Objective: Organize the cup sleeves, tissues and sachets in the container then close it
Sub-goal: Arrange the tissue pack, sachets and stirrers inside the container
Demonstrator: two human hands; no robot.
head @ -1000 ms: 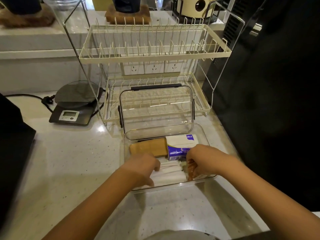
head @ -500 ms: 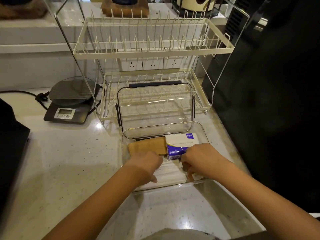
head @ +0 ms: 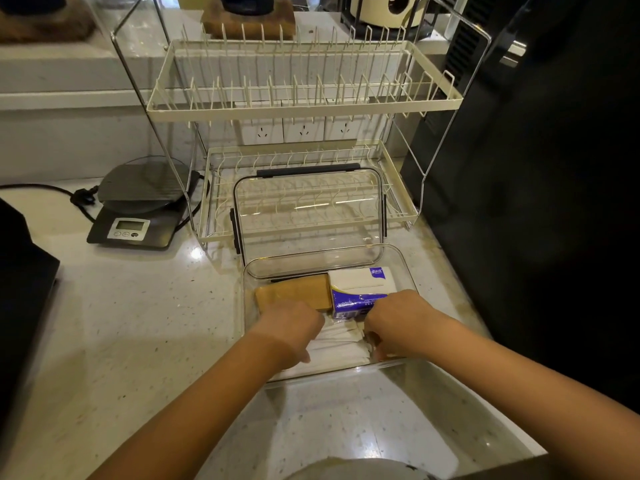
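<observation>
A clear plastic container stands on the counter, its clear lid tilted up behind it. Inside at the back lie brown cup sleeves on the left and a white-and-purple tissue pack on the right. White sachets fill the front. My left hand rests curled on the sachets' left side. My right hand is curled over their right side, fingers down among them; what it grips is hidden.
A cream two-tier wire dish rack stands right behind the lid. A digital scale with a cable sits at the left. A tall black appliance walls the right side. A dark object sits at the far left.
Both hands have shifted slightly back and closer together over the sachets. The brown item seen by my right fingers a second ago is now hidden. The view has tilted down a little.
</observation>
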